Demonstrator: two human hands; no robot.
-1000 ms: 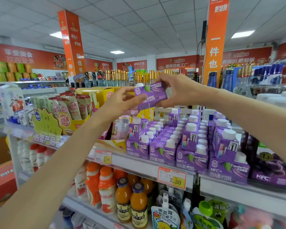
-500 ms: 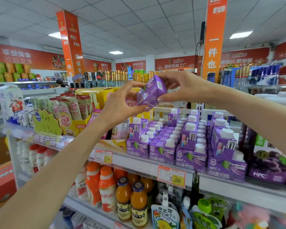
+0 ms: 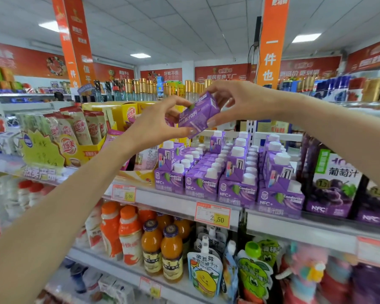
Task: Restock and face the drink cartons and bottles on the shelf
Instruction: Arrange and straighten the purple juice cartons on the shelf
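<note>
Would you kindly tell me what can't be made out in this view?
Head view only:
Held carton: top end covered by the right hand.
Left price tag: digits blurred.
Rear cartons: count hidden behind front rows.
Green pouch: bottom cut off by lower edge.

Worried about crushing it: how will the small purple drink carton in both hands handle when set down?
The small purple drink carton probably stays stiff: edges look crisp under the pinching left hand and right hand. Flat faces likely won't roll. Atop white-capped purple shelf cartons it might tip.
</note>
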